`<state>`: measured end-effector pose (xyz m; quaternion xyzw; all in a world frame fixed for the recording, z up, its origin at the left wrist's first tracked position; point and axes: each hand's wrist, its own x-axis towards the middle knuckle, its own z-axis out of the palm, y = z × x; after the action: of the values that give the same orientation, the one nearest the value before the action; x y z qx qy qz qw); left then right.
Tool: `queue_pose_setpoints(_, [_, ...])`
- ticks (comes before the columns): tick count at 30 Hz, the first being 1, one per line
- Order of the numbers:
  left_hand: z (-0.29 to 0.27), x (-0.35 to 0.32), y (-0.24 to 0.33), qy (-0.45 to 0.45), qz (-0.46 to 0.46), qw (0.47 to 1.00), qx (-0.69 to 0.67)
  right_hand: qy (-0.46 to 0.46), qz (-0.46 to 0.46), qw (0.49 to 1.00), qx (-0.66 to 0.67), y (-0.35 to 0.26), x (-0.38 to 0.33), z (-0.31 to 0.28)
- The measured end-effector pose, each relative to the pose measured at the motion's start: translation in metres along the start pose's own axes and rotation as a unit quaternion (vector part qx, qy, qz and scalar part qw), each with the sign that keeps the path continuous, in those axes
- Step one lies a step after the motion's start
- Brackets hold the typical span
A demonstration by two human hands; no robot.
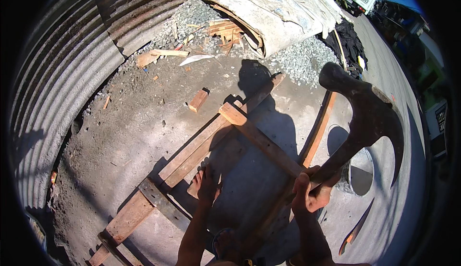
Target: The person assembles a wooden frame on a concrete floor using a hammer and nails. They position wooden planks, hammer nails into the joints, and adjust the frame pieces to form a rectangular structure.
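A claw hammer [355, 117] with a dark, worn metal head is raised close to the camera on the right. My right hand [311, 191] is closed round its handle, just past the end of a wooden crosspiece [261, 143]. Lower and further left, my left hand [207, 185] is mostly in shadow beside the long rail [192, 155] of a ladder-like wooden frame on the ground. Whether its fingers grip anything is not clear. A darker crosspiece [163, 203] joins the frame near my left forearm. My sandalled foot [225, 242] shows between my arms.
A small wood block [198, 101] lies beyond the frame. A bucket [361, 172] and a long-bladed tool with an orange handle [355, 230] are at right. Corrugated metal sheeting [72, 69] walls the left. Gravel [307, 54] and a pale sheet [288, 11] lie at the back.
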<state>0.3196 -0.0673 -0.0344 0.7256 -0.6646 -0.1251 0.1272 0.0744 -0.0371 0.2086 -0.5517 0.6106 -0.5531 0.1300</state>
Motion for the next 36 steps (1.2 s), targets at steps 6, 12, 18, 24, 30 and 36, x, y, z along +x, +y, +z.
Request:
queue_pose_setpoints(6, [0.016, -0.004, -0.005, 0.034, 0.004, 0.999, 0.032, -0.375, 0.038, 0.889, -0.26, 0.073, -0.045, 0.039])
queue_pose_setpoints(12, [0.058, 0.004, -0.026, 0.103, 0.079, 0.987, 0.097, -0.233, 0.298, 0.925, -0.034, 0.074, -0.132, -0.039])
queue_pose_setpoints(18, [0.047, 0.001, -0.006, -0.014, -0.008, 0.998, 0.068, 0.087, 0.443, 0.881, 0.137, 0.111, -0.207, -0.111])
queue_pose_setpoints(24, [0.027, 0.002, 0.015, -0.079, -0.05, 0.992, 0.081, -0.146, 0.537, 0.81, -0.187, 0.203, -0.236, -0.223])
queue_pose_setpoints(30, [0.055, -0.004, -0.031, 0.013, 0.002, 0.999, 0.049, 0.153, 0.421, 0.814, -0.369, 0.29, -0.159, -0.265])
queue_pose_setpoints(36, [0.093, -0.034, -0.076, 0.129, 0.078, 0.989, -0.004, -0.003, 0.385, 0.791, -0.476, 0.352, -0.123, -0.216])
